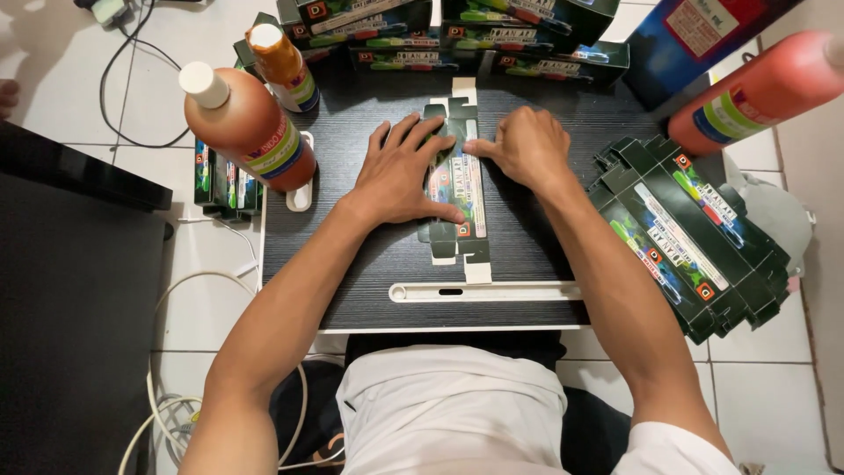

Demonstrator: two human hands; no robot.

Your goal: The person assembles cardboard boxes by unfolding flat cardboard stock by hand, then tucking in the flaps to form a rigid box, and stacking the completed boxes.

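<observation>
Head view looks straight down on a dark wood-grain lap table (369, 290), whose near edge carries a white slotted rail (483, 291) just below both hands. Between the hands lies a flat, unfolded dark green carton (457, 189) with white tabs at each end. Left hand (400, 171) lies flat with fingers spread over the carton's left side, thumb pressing along its lower part. Right hand (527, 145) is curled, fingertips pressing on the carton's upper right edge. To the right of the right forearm sits a fanned stack of flat cartons (694, 237). Left of the left hand stands a brown bottle with a white cap (251, 132), and beyond it a smaller orange bottle (286, 66). Beyond both hands, rows of folded green boxes (457, 35) line the table's far edge; a red bottle (765, 88) lies far right.
</observation>
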